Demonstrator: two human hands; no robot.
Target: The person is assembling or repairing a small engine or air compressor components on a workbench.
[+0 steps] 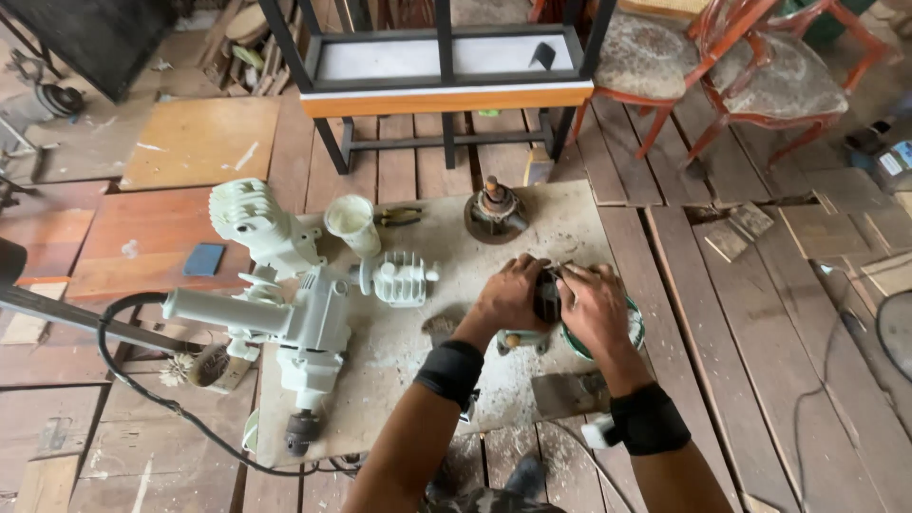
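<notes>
1. Both hands meet over a small dark part (pixel 547 296) near the right edge of the board (pixel 399 380) that lies on the wooden floor (pixel 760 380).
2. The left hand (pixel 508 296) has its fingers curled around the dark part from the left; the grasp looks firm.
3. The right hand (pixel 594 306) has its fingers closed on the same part from the right and covers most of it, so I cannot tell its exact shape.
4. Just under the right hand is a green bowl (pixel 631 332), and a small pale fitting (pixel 518 339) lies below the left hand.
5. The work seems to be in the middle. The white painted machine is in pieces: the big body (pixel 309 328) lies at the left of the board, the finned cylinder (pixel 255 220) above it, the finned head (pixel 404 278) just beside it, and a white cup (pixel 351 223) near them.
6. A dark round rotor piece (pixel 494 214) stands apart at the top of the board, with pliers (pixel 399 217) to its left.
7. None of these pieces is joined to another, so in my judgement much remains; only the dark part is in hand now.
8. Dust and chips cover the board around the hands.
</notes>
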